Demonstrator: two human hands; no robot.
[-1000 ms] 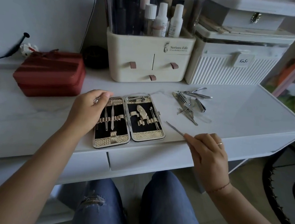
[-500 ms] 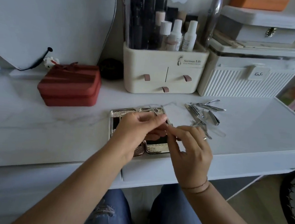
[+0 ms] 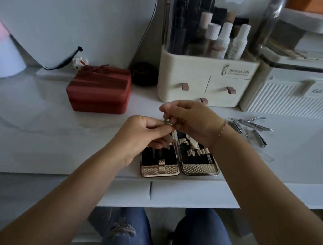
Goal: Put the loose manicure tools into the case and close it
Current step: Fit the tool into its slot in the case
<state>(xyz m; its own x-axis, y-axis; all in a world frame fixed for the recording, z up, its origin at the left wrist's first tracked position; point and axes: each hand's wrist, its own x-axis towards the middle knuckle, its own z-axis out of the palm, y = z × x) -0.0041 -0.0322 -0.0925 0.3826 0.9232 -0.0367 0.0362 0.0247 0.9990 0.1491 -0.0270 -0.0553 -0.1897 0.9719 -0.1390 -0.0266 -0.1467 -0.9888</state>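
Both hands are on it. My left hand [image 3: 140, 138] has its fingers curled and pinches the slim tool [image 3: 165, 122] around the middle. My right hand [image 3: 193, 122] nips the upper end between thumb and fingertips. The tool stands nearly upright over the left half of the case [image 3: 159, 170], lower end aimed at the black lining and its strap loops. The case lies open flat at the front edge of the desk [image 3: 35, 128], both halves facing up.

This one should be light, stiff and slick. It's thin polished steel, so it'll want to roll in my fingertips. I reckon it's best held on the shank, close to the end going under the strap, so I can steer it. The loops will likely resist, so a steady push, not a jab.

A second ago my right hand alone held the tool out by the desk's front edge while my left lay on the case. Half a second back the two had met low over the case. Now the right has crossed up past the case's far end, and the near ends of both halves show. The loose tools [image 3: 252, 128] sit in the same heap off to the right.
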